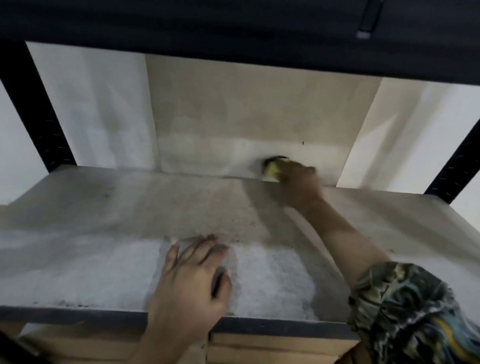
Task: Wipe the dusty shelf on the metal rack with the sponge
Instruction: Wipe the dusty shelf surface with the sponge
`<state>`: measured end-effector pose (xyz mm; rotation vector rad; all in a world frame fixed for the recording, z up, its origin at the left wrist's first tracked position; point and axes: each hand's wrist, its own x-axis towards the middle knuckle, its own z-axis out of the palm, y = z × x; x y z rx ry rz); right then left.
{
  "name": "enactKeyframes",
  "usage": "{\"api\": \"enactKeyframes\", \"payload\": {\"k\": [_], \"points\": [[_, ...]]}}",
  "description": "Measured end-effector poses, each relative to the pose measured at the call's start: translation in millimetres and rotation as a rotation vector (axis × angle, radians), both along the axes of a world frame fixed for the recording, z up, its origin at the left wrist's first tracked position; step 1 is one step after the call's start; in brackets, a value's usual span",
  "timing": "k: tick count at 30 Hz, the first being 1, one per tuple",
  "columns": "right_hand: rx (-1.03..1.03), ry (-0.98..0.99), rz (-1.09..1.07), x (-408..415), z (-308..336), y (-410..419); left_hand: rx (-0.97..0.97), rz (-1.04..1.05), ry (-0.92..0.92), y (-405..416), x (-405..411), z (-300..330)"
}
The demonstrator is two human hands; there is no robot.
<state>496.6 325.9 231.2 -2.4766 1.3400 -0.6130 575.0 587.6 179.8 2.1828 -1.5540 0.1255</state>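
Note:
The dusty shelf is a grey board on a black metal rack, with pale dust thick near its front edge and a darker streak running to the back. My right hand reaches to the shelf's rear edge and is closed around a yellow sponge, pressed where the shelf meets the wall; most of the sponge is hidden by my fingers. My left hand lies flat on the front of the shelf, fingers spread, holding nothing.
A dark upper shelf hangs low overhead. Black uprights stand at the back left and right. A beige wall panel closes the back. Wooden boards lie below the front edge.

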Motion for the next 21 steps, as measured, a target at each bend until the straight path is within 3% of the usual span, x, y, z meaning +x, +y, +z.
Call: {"api": "enactKeyframes", "payload": {"k": [3, 5, 8, 11, 14, 15, 19, 21], "points": [[0.085, -0.024, 0.551, 55, -7, 56, -0.015, -0.020, 0.003, 1, 2, 0], [-0.001, 0.175, 0.776, 82, -16, 87, -0.021, -0.031, 0.025, 1, 3, -1], [-0.029, 0.274, 0.700, 98, -22, 80, -0.022, -0.023, 0.024, 0, 5, -3], [0.010, 0.215, 0.544, 86, -17, 71, -0.012, -0.015, 0.022, -1, 3, -1], [0.200, 0.028, 0.266, 60, -13, 41, -0.003, 0.002, 0.016, -1, 1, 0], [0.215, 0.050, 0.165, 50, -14, 29, -0.006, 0.007, 0.015, 0, 0, 0], [0.118, 0.218, -0.160, 15, -15, -6, -0.005, 0.010, 0.012, 1, -1, 1], [0.056, 0.188, -0.167, 10, -6, 1, -0.014, 0.005, 0.010, 2, -1, 2]]}}
